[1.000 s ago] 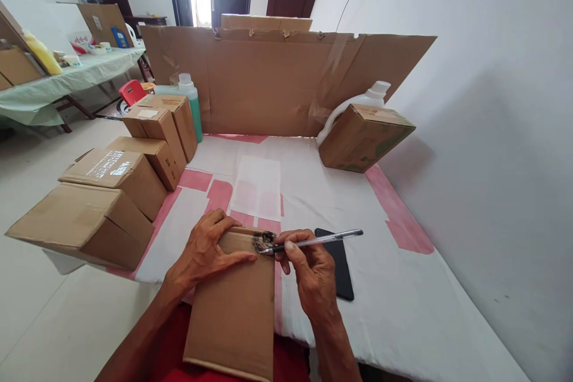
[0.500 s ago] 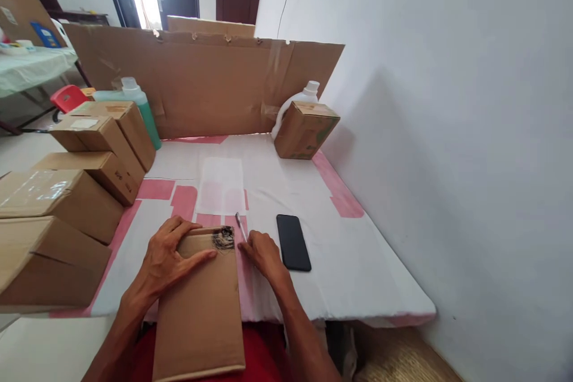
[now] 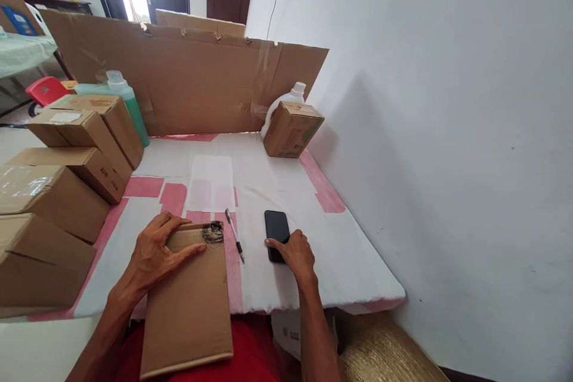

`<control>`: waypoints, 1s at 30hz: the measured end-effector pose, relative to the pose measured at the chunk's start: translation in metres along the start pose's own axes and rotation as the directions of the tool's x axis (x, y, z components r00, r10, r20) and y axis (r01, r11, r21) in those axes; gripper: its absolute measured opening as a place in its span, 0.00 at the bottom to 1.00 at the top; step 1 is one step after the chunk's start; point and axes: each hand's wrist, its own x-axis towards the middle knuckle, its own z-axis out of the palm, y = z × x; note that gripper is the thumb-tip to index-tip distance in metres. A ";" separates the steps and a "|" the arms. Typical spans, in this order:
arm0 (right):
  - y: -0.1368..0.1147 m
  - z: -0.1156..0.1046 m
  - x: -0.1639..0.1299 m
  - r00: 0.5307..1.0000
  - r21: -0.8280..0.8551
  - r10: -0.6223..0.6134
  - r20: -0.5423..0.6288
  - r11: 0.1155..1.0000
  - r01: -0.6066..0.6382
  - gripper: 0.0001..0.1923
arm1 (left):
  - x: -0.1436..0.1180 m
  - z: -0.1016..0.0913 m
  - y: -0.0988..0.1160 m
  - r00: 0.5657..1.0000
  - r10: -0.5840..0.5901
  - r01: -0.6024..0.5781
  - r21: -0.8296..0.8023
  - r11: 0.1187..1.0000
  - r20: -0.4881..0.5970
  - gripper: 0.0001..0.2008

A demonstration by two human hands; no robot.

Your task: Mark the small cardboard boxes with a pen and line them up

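My left hand point(image 3: 156, 249) grips the upper left of a flat piece of cardboard point(image 3: 190, 310), thumb lying across its face and fingers over the far edge. Black scribbled loops point(image 3: 212, 233) mark the cardboard's top right corner. Its lower end hangs over the table's near edge, above my lap. To the right, a black smartphone point(image 3: 276, 225) lies on the cloth. My right hand point(image 3: 299, 252) is closed around the phone's lower part, thumb on the left side and fingers on the right. Between the cardboard and the phone rests a pen point(image 3: 234, 236), touched by neither hand.
Several cardboard boxes point(image 3: 58, 191) line the table's left side, with a bottle of green liquid point(image 3: 134, 110) behind them. A small box point(image 3: 293, 131) and a white jug point(image 3: 286, 98) stand back right. A cardboard panel point(image 3: 188, 77) closes the far edge. A white wall point(image 3: 425, 131) rises at right.
My right hand has let go of the pen, now lying on the cloth, and moved right onto the phone. My left hand stays on the cardboard. The view has shifted slightly right.
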 end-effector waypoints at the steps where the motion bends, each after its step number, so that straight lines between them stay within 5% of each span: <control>1: 0.001 0.001 0.003 1.000 0.047 0.008 0.007 0.999 -0.009 0.33 | 0.000 0.000 0.001 1.000 -0.002 0.002 -0.002 1.000 -0.005 0.22; 6: 0.003 0.014 -0.002 0.987 0.401 -0.136 0.088 0.912 0.090 0.22 | -0.004 -0.001 0.003 0.999 -0.036 0.036 -0.004 0.999 -0.006 0.23; 9: 0.003 0.016 -0.025 0.963 0.598 -0.236 0.131 0.794 0.113 0.27 | -0.005 -0.001 0.002 0.999 -0.052 0.052 -0.005 0.999 0.012 0.21; 11: 0.000 0.009 -0.046 0.947 0.779 -0.254 0.197 0.627 0.006 0.30 | -0.005 -0.001 0.002 0.999 -0.048 0.049 -0.011 0.999 0.018 0.20; 13: -0.008 -0.007 -0.067 0.912 0.916 -0.280 0.298 0.354 -0.191 0.32 | -0.004 -0.001 0.003 0.999 -0.038 0.038 -0.014 0.999 0.013 0.20; 15: -0.020 -0.026 -0.084 0.855 0.923 -0.351 0.382 0.103 -0.370 0.30 | -0.004 -0.001 0.006 1.000 -0.011 0.011 -0.014 1.000 -0.004 0.21; 17: -0.036 -0.042 -0.098 0.776 0.878 -0.472 0.418 -0.008 -0.478 0.27 | -0.005 -0.001 0.008 0.999 0.031 -0.031 -0.014 0.999 -0.025 0.22; 23: -0.079 -0.046 -0.136 0.444 0.686 -0.762 0.472 0.000 -0.728 0.31 | -0.011 -0.006 0.011 0.995 0.085 -0.086 -0.020 0.996 -0.051 0.18; 26: -0.088 -0.035 -0.152 0.397 0.662 -0.775 0.491 0.036 -0.749 0.32 | -0.012 -0.007 0.009 0.996 0.072 -0.073 -0.018 0.997 -0.052 0.12; 30: -0.089 -0.023 -0.161 0.396 0.654 -0.776 0.490 0.027 -0.756 0.32 | -0.013 -0.006 0.006 0.997 0.065 -0.067 -0.031 0.997 -0.048 0.08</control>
